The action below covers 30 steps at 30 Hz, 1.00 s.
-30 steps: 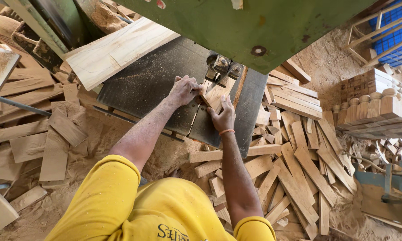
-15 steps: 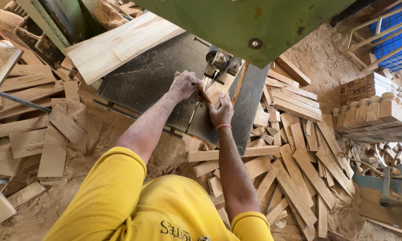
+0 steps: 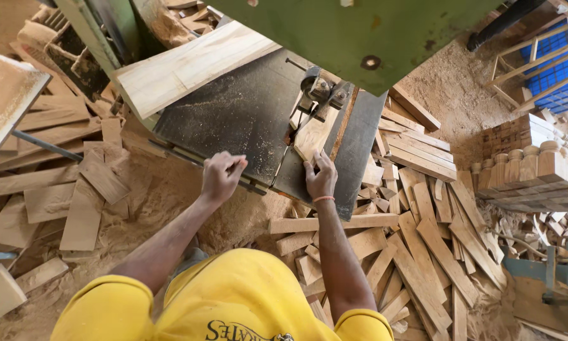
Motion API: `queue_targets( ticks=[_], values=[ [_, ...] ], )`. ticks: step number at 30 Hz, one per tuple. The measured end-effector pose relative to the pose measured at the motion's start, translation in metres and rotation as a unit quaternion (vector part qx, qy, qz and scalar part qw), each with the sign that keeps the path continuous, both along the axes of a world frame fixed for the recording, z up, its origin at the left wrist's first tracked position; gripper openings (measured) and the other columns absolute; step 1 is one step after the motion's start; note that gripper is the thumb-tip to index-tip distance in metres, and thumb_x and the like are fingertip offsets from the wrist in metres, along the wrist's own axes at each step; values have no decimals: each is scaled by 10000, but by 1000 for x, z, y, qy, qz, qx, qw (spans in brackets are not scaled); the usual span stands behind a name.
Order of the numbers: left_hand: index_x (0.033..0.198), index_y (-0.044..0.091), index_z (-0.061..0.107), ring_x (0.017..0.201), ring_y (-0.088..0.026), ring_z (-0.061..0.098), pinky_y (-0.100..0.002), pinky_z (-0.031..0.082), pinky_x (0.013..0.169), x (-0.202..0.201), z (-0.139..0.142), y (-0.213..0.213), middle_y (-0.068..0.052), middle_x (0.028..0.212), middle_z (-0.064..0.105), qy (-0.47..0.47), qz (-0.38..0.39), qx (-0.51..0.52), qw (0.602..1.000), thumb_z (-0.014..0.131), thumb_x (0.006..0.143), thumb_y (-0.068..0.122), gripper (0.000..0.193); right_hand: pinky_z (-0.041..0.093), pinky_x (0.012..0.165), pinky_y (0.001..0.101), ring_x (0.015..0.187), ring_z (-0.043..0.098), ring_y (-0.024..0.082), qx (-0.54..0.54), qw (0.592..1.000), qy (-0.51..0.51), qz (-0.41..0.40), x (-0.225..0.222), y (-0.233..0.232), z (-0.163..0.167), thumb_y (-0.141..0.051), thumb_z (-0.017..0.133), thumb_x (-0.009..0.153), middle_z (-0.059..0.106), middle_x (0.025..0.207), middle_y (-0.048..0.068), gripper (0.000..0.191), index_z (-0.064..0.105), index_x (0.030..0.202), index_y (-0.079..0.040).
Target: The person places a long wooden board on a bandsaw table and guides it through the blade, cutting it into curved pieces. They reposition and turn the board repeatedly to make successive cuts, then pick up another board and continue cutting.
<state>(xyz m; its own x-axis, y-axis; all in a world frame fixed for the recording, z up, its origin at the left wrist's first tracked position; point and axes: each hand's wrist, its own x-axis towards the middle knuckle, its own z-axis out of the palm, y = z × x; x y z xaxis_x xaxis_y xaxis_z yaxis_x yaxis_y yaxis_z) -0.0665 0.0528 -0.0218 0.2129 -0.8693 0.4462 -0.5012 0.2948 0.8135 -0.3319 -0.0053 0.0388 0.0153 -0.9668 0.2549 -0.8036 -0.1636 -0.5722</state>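
A small pale wood piece (image 3: 313, 134) lies on the dark, sawdust-covered saw table (image 3: 233, 120), its far end at the blade guide (image 3: 320, 91) of the green band saw (image 3: 360, 31). My right hand (image 3: 322, 177) presses on the near end of that piece with spread fingers. My left hand (image 3: 221, 176) hovers at the table's near edge, well left of the piece, fingers curled with nothing visible in them. A wide pale plank (image 3: 183, 66) rests across the table's far left corner.
Several cut wooden slats (image 3: 423, 252) are heaped on the sawdust floor at the right, more offcuts (image 3: 63, 196) at the left. Stacked turned wood pieces (image 3: 530, 167) stand at the right, a blue crate (image 3: 558, 69) behind them.
My left hand has left the wood piece near the blade and drawn back left to the table's near edge. My right hand stays on the piece.
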Motion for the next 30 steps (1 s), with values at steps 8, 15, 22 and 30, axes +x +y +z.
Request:
queue_targets(
  ticks=[8,15,22,30],
  values=[
    [979,93,805,662,-100,558,-313,399,685,6,-30,62,21,758,693,-16,3,73,997,755,948,307,222,500,1057,445,1218,654,376,-59,998,9,-19,9,-2,-14,-237,809,874,690,1281,253,432,736,1221,11],
    [1014,111,814,691,-117,536,-330,342,763,-5,-24,58,39,709,662,-48,-31,114,992,758,932,335,245,487,1086,450,1248,645,367,-48,999,8,-21,8,-13,-13,-230,814,880,685,1302,247,434,730,1231,12],
    [1000,124,817,712,-106,549,-331,347,770,-12,-18,59,45,711,652,-66,-48,110,991,755,940,342,235,487,1095,441,1269,643,367,-61,998,-1,-32,13,-16,-10,-212,820,868,688,1296,246,425,737,1222,8],
    [1005,124,824,711,-115,544,-334,339,790,-23,-11,58,38,680,636,-68,-68,128,987,756,929,333,233,509,1063,426,1229,661,372,-70,995,36,-63,28,-17,3,-240,821,868,677,1294,270,438,738,1221,5]
  ],
)
